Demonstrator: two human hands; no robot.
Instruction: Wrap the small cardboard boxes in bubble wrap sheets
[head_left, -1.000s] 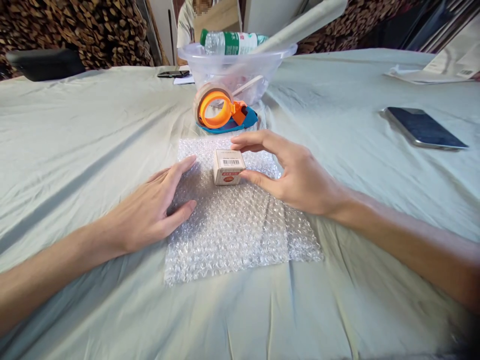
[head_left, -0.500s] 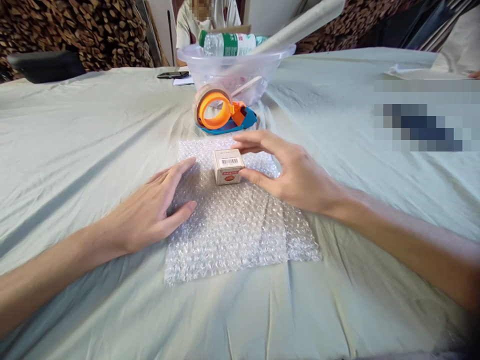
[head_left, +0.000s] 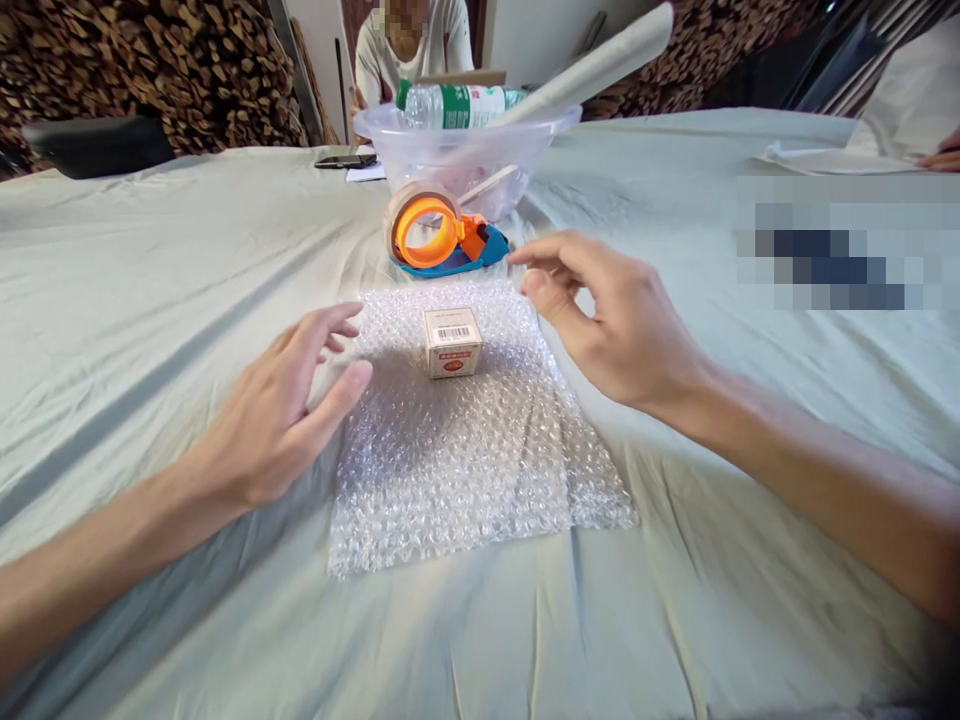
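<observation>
A small box (head_left: 453, 343) with a barcode on top rests on the far half of a bubble wrap sheet (head_left: 457, 470), which lies flat on the cloth. My left hand (head_left: 292, 400) hovers at the sheet's left edge, thumb and fingers apart, holding nothing. To the right of the box, my right hand (head_left: 607, 320) is over the sheet's far right corner, empty, its thumb and fingertips apart. Neither hand touches the box.
Beyond the sheet sits an orange and blue tape dispenser (head_left: 427, 235). Behind it stands a clear plastic basin (head_left: 465, 145) holding a bottle (head_left: 457, 106) and a long white roll (head_left: 600, 62). A phone (head_left: 345, 161) lies left of the basin. A person (head_left: 420, 45) is across the table.
My right hand has let go of the box and moved right, away from it. My left hand has drawn slightly left and up.
</observation>
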